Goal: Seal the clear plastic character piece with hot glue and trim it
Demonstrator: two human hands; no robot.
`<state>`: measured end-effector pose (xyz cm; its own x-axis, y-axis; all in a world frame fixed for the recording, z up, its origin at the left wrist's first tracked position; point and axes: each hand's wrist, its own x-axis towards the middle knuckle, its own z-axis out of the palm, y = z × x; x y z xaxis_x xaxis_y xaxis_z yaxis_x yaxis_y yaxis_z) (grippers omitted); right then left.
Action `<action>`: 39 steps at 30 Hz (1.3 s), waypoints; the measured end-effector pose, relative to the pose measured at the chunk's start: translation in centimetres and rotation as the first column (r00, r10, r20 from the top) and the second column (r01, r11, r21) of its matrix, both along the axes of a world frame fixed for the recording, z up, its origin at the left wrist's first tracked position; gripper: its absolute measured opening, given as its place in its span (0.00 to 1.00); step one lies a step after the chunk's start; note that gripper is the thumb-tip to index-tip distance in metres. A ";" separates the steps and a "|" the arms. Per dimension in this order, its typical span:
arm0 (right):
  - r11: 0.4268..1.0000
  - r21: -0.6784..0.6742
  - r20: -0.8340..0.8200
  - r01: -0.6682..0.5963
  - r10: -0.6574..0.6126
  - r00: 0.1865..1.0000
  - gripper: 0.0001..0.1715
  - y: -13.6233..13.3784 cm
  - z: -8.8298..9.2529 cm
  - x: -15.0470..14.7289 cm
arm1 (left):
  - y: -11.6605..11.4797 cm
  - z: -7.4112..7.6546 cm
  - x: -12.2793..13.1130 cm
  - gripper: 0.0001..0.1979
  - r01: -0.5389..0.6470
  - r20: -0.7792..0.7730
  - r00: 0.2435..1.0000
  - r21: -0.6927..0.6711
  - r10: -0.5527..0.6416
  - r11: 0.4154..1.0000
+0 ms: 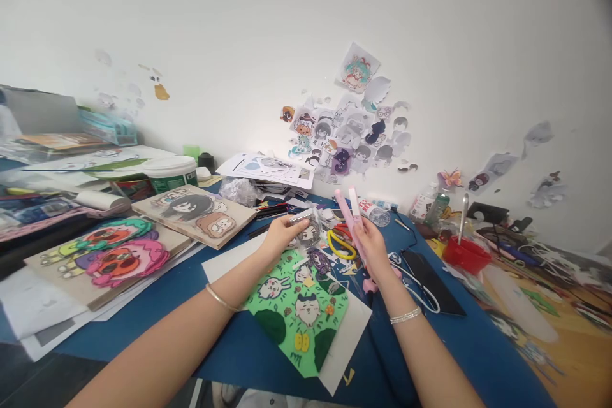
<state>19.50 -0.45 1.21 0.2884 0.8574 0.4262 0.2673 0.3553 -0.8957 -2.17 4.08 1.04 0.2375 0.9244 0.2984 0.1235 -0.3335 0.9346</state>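
Observation:
My left hand (282, 234) pinches the edge of a small black-and-white character cutout (308, 234), above the top of a green picture (301, 312) with white cartoon animals. That picture lies on white paper (356, 325) on the blue table. In my right hand (370, 242) are a pink stick-shaped tool (345, 211) and a white-and-pink tube (354, 203), both pointing up. Yellow-handled scissors (342, 245) lie between my hands. A purple-haired cutout (319, 261) rests at the green picture's upper edge.
Two canvases with drawn characters (196, 213) and raised coloured figures (115, 255) lie at the left. Behind them stands a white tub (169, 173). At the right are a red cup (466, 255), a black tablet (433, 284) and cables. Paper cutouts (356, 131) cover part of the wall.

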 end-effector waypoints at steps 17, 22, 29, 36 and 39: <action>0.997 -0.055 0.025 -0.060 0.061 0.998 0.27 0.1 -1.4 -1.4 | -0.1 -0.4 0.1 0.09 0.024 0.204 0.979 -0.054 -0.012 0.998; 0.997 -0.062 0.035 -0.055 0.057 0.998 0.28 0.1 -1.6 -1.6 | 0.1 -0.7 0.0 0.10 0.024 0.220 0.976 -0.056 -0.011 0.998; 0.994 -0.055 0.044 -0.090 0.092 0.995 0.28 -0.1 -1.5 -1.4 | 0.1 -0.4 -0.1 0.11 0.015 0.318 0.947 -0.181 0.045 0.983; 0.982 -0.075 0.094 -0.174 0.181 0.979 0.24 -0.3 -1.5 -1.6 | 0.3 -0.2 0.1 0.12 0.098 0.464 0.885 -0.266 0.038 0.959; 0.975 -0.100 0.109 -0.201 0.211 0.971 0.24 -0.1 -1.7 -1.6 | 0.0 -0.1 0.2 0.11 0.158 0.516 0.857 -0.259 -0.001 0.953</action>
<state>17.87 -0.59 -0.51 0.0538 0.9285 0.3673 0.3025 0.3354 -0.8922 -1.93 4.11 0.93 0.2025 0.9710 0.1268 -0.4061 -0.0345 0.9132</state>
